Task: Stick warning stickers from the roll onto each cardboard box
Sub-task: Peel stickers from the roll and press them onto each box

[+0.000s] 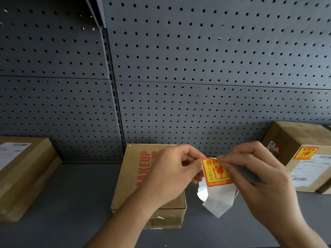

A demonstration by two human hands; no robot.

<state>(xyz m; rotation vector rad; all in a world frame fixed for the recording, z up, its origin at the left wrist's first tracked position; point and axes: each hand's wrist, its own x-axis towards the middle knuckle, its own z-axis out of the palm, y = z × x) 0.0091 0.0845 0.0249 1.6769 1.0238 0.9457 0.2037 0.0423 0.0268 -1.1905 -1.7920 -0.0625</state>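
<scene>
1. 2 hands meet in mid-air over the shelf (75, 194): the left hand (172, 174) pinches the left edge of the white backing strip (217, 199), and the right hand (258, 178) pinches the top right corner of the orange warning sticker (215, 171), probably to peel it free. The loose strip curls down below both hands; the roll itself cannot be seen.
2. Directly beneath and behind the left hand lies the MAKEUP box (141, 178), flat on the shelf with no warning sticker visible, so it is likely the next target.
3. Beyond the right hand, the right box (290, 140) already carries an orange sticker (306, 153) above its shipping label.
4. Well off to the left of the left hand, the left box (26, 169) shows only a white label.
5. Behind everything stands the grey pegboard (197, 68).
</scene>
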